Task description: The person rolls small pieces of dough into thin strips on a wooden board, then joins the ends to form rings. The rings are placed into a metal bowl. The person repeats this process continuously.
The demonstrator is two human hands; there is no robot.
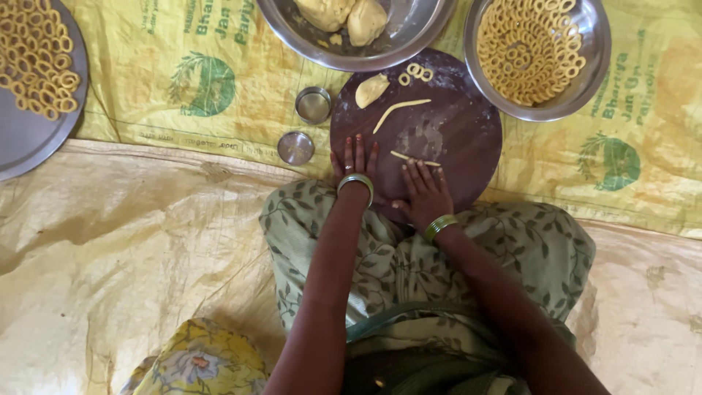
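— Step in hand? Rolling a thin dough strand (415, 159) under the right hand (425, 196), fingers flat and apart, near edge of the round board (468, 132).
— Left hand (356, 162)? Flat, open, on the board's left edge.
— Next? Probably even pressure, else snapped strand.

dough bowl (409, 51): cut by the top edge, far rim unseen
ring bowl (585, 88): top cut off
tray (29, 139): runs off the left edge
dough strip (409, 157): right end under right hand (426, 196) fingertips
board (468, 132): near edge hidden by both hands
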